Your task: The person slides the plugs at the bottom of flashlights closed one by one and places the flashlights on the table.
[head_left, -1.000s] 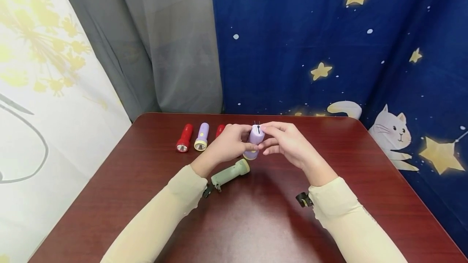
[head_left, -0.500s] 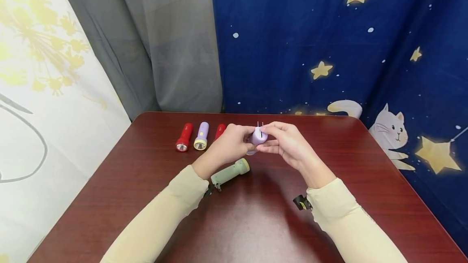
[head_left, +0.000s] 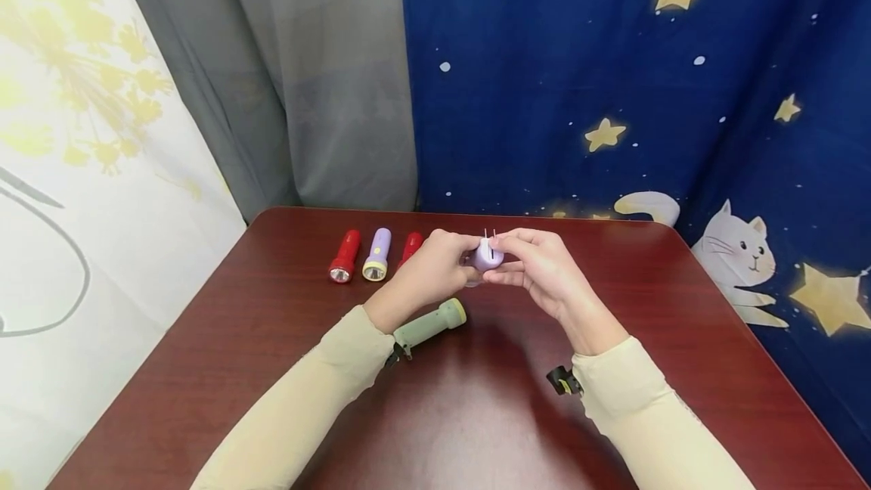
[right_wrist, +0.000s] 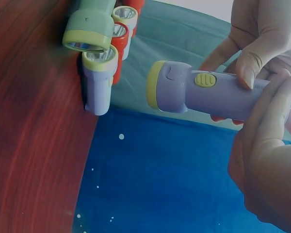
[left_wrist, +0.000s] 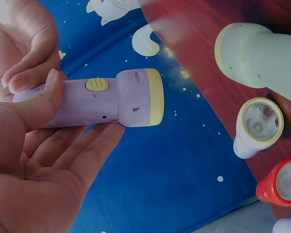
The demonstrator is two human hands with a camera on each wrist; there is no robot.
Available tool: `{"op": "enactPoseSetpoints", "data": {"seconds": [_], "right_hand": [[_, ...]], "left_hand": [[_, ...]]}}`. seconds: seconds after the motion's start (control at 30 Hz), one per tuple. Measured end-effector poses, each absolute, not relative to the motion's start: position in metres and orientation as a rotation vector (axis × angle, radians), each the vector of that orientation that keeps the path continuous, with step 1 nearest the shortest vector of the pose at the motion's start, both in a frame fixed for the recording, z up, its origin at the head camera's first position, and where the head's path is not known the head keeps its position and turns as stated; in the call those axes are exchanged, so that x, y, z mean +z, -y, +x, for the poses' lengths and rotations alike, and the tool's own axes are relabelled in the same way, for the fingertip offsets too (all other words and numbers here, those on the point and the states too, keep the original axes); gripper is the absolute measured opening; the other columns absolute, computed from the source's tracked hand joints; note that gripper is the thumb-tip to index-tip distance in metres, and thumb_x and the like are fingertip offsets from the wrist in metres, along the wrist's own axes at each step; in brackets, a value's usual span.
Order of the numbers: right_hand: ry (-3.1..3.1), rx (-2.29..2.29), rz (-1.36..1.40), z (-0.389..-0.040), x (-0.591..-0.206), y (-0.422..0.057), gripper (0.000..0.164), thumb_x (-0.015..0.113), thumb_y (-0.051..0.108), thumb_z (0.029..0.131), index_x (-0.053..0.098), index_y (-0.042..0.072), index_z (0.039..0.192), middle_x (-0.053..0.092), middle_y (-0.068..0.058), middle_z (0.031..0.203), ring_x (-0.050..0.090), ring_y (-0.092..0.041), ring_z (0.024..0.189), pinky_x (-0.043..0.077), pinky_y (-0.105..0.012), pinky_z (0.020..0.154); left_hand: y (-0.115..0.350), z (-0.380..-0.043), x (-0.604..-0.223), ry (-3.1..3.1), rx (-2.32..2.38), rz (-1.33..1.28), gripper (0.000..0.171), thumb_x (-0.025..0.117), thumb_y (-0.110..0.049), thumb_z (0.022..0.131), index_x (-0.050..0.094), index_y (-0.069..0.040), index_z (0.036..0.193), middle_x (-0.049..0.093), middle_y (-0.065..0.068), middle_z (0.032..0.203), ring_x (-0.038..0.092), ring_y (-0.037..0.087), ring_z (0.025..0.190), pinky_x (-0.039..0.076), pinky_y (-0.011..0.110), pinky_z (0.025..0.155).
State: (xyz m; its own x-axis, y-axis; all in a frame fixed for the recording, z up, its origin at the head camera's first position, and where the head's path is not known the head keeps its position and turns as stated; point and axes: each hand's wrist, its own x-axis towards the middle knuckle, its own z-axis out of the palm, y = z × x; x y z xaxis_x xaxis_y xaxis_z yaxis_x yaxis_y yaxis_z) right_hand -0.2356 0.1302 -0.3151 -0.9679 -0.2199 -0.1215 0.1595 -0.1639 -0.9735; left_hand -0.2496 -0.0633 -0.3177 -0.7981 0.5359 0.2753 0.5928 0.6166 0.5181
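Note:
Both hands hold a lilac flashlight point(left_wrist: 102, 99) above the table, its tail end turned towards my head and two thin metal prongs standing up from it in the head view. My left hand point(head_left: 442, 267) grips the body from the left, thumb across it near the yellow switch point(right_wrist: 205, 80). My right hand point(head_left: 544, 267) pinches the tail end, thumb and fingers around it. A yellow ring point(left_wrist: 156, 97) edges the lamp end, which points away from both hands in the wrist views. A green flashlight point(head_left: 430, 324) lies on the table by the left wrist.
On the brown table point(head_left: 272, 384) further flashlights stand in a row: a red one point(head_left: 345, 255), a lilac one point(head_left: 377, 254) and another red one point(head_left: 411, 246), partly behind the left hand. A second lilac one point(right_wrist: 98, 87) shows in the right wrist view. Curtains hang behind.
The held flashlight has tipped so its tail faces the head camera and its yellow lamp end has gone out of sight there. Both hands have shifted slightly; the table flashlights stay put.

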Motion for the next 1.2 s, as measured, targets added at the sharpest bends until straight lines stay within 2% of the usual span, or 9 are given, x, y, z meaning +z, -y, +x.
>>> {"op": "enactPoseSetpoints", "data": {"seconds": [0.17,0.43,0.67,0.93,1.2], "right_hand": [[-1.83,-2.249,-0.085,-0.2364,-0.315,-0.1309,0.01,0.065,0.006,0.102,0.075,0.005,0.101,0.07,-0.01,0.113,0.081,-0.022,0.079,0.067,-0.033,0.076],[-1.785,-2.277,-0.085,-0.2352,-0.3113,-0.1306,0.007,0.066,0.005,0.102,0.073,0.005,0.104,0.07,-0.009,0.114,0.08,-0.022,0.082,0.067,-0.032,0.078],[-1.731,-2.317,-0.092,-0.2327,-0.3097,-0.1313,0.012,0.062,0.0,0.102,0.072,0.007,0.102,0.071,-0.008,0.112,0.08,-0.021,0.083,0.067,-0.031,0.078],[-1.704,-2.32,-0.104,-0.2294,-0.3065,-0.131,0.017,0.058,-0.006,0.101,0.064,0.002,0.116,0.07,-0.009,0.112,0.079,-0.017,0.081,0.066,-0.03,0.079],[-1.73,-2.309,-0.127,-0.2297,-0.3083,-0.1309,0.026,0.058,-0.003,0.103,0.057,-0.003,0.129,0.069,-0.008,0.112,0.078,-0.016,0.08,0.066,-0.029,0.08]], "left_hand": [[0.063,-0.2511,-0.3171,2.711,-0.913,-0.965,0.023,0.08,-0.003,0.09,0.079,-0.007,0.112,0.081,0.008,0.098,0.066,0.017,0.079,0.061,0.03,0.079],[0.0629,-0.2504,-0.3157,2.67,-0.932,-0.95,0.02,0.08,-0.002,0.091,0.079,-0.005,0.111,0.081,0.009,0.098,0.066,0.017,0.078,0.061,0.029,0.078],[0.0616,-0.2497,-0.314,2.641,-0.949,-0.946,0.016,0.079,-0.001,0.091,0.078,-0.005,0.107,0.078,0.007,0.087,0.06,0.015,0.071,0.054,0.023,0.068],[0.0617,-0.2519,-0.3143,2.612,-0.93,-0.964,0.014,0.078,-0.001,0.091,0.078,-0.004,0.105,0.076,0.007,0.082,0.056,0.014,0.068,0.051,0.021,0.066],[0.061,-0.2527,-0.3141,2.659,-0.943,-0.932,0.014,0.078,-0.002,0.092,0.076,-0.003,0.105,0.076,0.008,0.085,0.059,0.015,0.071,0.054,0.022,0.068]]}}
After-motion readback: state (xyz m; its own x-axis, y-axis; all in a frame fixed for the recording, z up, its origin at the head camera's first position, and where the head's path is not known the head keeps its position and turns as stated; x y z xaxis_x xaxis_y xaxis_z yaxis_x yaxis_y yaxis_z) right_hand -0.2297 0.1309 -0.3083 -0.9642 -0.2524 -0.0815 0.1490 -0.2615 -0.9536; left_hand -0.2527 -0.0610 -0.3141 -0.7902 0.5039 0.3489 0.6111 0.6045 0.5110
